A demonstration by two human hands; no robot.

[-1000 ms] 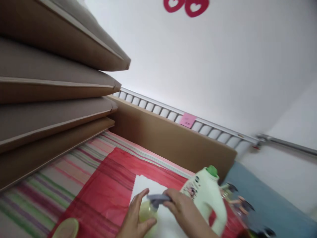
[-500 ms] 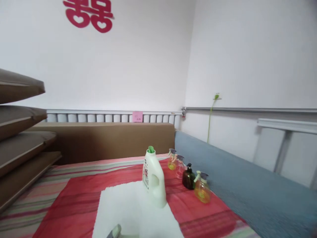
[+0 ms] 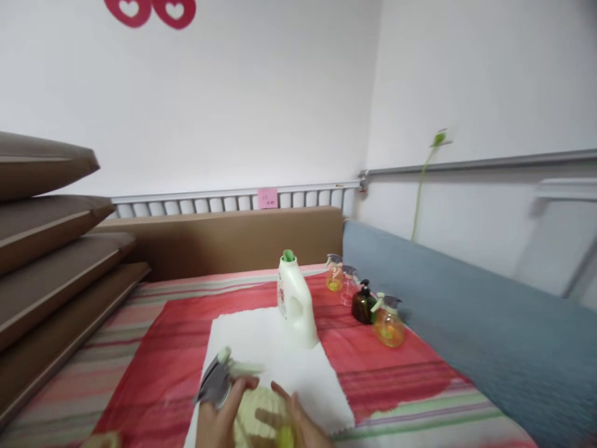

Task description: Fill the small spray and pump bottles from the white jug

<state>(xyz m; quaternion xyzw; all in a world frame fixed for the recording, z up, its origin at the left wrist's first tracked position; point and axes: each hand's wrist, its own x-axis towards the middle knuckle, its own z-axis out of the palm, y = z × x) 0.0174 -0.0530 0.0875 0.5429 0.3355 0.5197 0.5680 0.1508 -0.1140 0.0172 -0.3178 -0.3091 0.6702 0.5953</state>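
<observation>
At the lower edge, my left hand (image 3: 217,423) grips a grey spray head (image 3: 215,381) with a pale green part, which is tilted to the left. My right hand (image 3: 305,426) is curved round the side of a clear, yellowish bottle (image 3: 261,407), its fingers blurred. The bottle lies between both hands; whether the spray head is joined to it cannot be made out. Beyond them, a large white jug (image 3: 297,305) with a handle and a green spout stands upright on a white cloth (image 3: 247,336).
Right of the jug stand an orange-tinted spray bottle (image 3: 389,326), a dark pump bottle (image 3: 364,305), a pink spray bottle (image 3: 347,289) and a yellow one (image 3: 334,277). Brown cushions (image 3: 56,261) are stacked left. A blue padded side (image 3: 443,317) borders the right.
Both hands have come into view at the bottom with the bottle. The spray head shows more fully and higher. The camera has tipped downward and tilted.
</observation>
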